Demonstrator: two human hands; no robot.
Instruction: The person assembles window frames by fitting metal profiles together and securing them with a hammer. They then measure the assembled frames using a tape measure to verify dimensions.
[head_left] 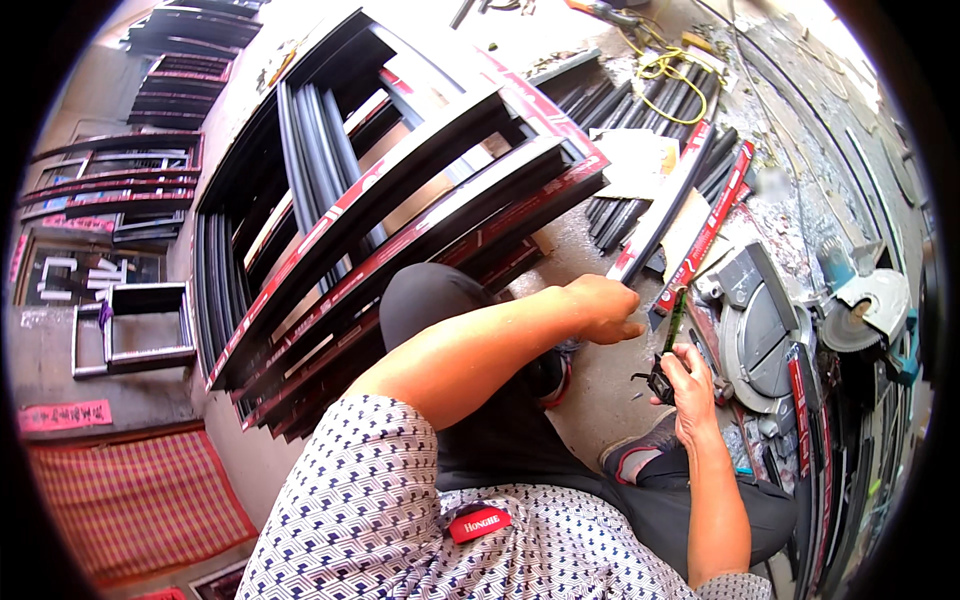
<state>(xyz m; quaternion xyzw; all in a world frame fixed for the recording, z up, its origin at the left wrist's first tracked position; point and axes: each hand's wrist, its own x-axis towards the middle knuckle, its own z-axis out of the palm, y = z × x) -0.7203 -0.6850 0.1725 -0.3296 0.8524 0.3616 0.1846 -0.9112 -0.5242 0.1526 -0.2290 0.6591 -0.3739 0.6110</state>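
My left hand (603,308) is closed at the near end of a long black bar with red-and-white film (662,215). The hand hides that end of the bar. My right hand (688,385) grips a dark tape measure (660,382). A short length of its yellow-green blade (678,312) is out, reaching up to the lower end of a second bar with red film (708,235). This second bar lies to the right of the first, slanting away from me.
Stacked black frames (400,215) stand close on my left. A miter saw (765,330) with a toothed round blade (852,325) sits on the right. Farther off, dark bars (625,110) lie under a yellow cord (665,68). More long profiles (825,470) line the right side.
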